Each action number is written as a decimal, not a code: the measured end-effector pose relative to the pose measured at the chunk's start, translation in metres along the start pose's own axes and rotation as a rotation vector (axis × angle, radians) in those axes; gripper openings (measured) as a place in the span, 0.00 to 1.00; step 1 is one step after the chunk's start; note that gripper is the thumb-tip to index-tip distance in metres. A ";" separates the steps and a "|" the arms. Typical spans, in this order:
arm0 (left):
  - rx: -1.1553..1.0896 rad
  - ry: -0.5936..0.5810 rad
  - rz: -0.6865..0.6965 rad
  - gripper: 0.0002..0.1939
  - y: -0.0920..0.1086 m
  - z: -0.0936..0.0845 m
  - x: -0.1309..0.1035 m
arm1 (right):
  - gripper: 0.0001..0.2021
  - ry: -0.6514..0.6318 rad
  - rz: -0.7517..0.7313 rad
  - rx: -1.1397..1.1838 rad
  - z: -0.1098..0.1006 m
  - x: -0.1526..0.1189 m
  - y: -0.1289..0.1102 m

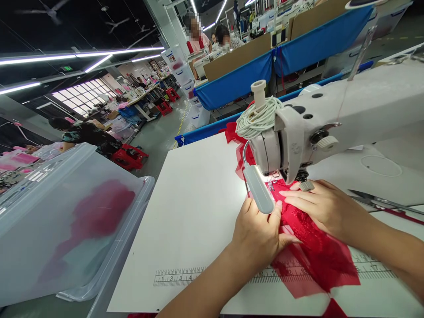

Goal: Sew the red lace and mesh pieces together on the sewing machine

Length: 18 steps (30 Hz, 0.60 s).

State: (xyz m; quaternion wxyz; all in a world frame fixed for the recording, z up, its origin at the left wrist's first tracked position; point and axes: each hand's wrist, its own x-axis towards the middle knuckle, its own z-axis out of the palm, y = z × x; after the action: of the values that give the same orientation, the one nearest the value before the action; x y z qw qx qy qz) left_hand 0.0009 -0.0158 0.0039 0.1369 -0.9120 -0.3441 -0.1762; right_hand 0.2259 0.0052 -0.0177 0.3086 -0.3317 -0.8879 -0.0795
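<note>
Red lace and mesh fabric lies under the head of a white sewing machine and hangs over the table's front edge. My left hand pinches the fabric's left edge, thumb towards the cloth, just below a small grey lamp. My right hand rests on the fabric with its fingers stretched out flat, pointing towards the needle area. The presser foot is mostly hidden behind the lamp and machine head. More red fabric lies behind the machine head.
Scissors lie right of my right hand. A printed ruler runs along the white table. A clear plastic bin with red cloth inside stands at the left. Other people sit at workstations beyond.
</note>
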 end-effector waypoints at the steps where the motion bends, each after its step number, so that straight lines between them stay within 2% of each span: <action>1: 0.009 0.012 0.004 0.38 -0.001 0.001 0.000 | 0.17 0.005 -0.004 -0.008 0.000 0.001 0.001; 5: 0.036 0.035 0.013 0.38 -0.005 0.005 0.000 | 0.17 -0.029 -0.012 -0.034 0.003 0.000 0.004; 13: 0.047 0.034 -0.028 0.37 -0.004 0.003 0.006 | 0.23 -0.102 0.037 -0.029 0.009 -0.005 0.009; 18: 0.032 0.000 -0.042 0.37 -0.006 0.003 0.009 | 0.19 -0.078 0.034 -0.026 0.010 -0.002 0.008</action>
State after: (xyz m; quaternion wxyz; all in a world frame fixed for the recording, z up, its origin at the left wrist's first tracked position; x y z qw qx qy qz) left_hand 0.0040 -0.0054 0.0053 0.1475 -0.9024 -0.3659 -0.1734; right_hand 0.2274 0.0131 -0.0273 0.2705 -0.3538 -0.8924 -0.0727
